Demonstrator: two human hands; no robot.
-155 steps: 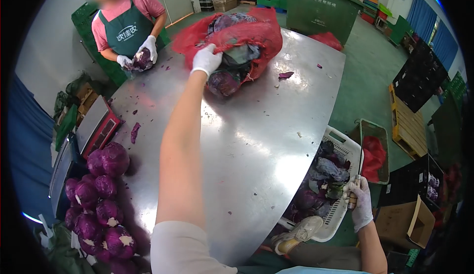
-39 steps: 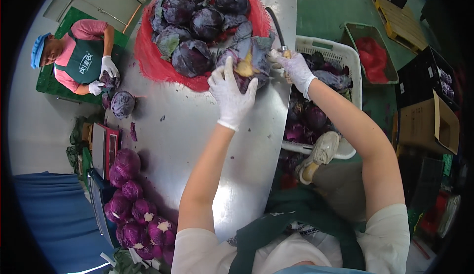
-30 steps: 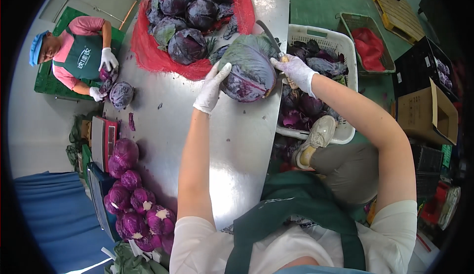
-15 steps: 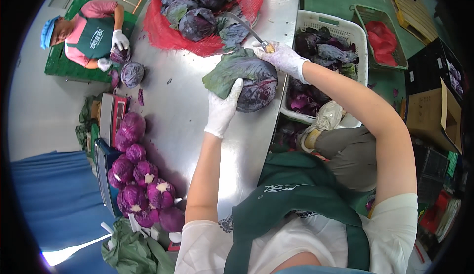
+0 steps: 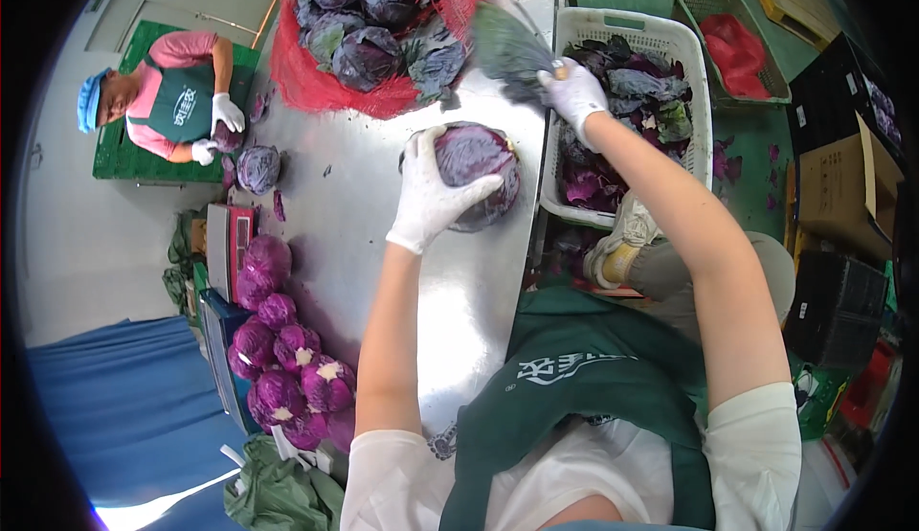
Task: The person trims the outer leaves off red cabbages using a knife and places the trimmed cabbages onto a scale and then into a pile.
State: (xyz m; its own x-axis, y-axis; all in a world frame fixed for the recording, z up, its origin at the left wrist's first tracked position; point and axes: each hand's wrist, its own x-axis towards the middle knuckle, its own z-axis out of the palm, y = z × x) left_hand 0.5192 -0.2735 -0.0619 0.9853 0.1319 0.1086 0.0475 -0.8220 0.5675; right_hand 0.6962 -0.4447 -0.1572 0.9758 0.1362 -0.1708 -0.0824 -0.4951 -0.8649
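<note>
A red cabbage (image 5: pixel 479 159) sits on the metal table under my left hand (image 5: pixel 436 191), whose gloved fingers are spread over its top and side. My right hand (image 5: pixel 577 98), also gloved, is closed beside the white crate. In it are a curved knife, of which the wooden handle end (image 5: pixel 562 70) shows, and a large green outer cabbage leaf (image 5: pixel 509 52), smeared by motion. The knife's blade is mostly hidden behind the leaf. The leaf reaches over the table's right edge.
A white crate (image 5: pixel 706 119) full of loose leaves stands right of the metal table (image 5: pixel 335 177). A red net (image 5: pixel 369 98) with dark cabbages lies at the far end. Peeled purple cabbages (image 5: pixel 278 392) are piled at left. A co-worker (image 5: pixel 182 90) handles a cabbage at far left.
The large leaf has come off the cabbage and moved right and away with my right hand, toward the crate. My left hand has shifted onto the cabbage's top.
</note>
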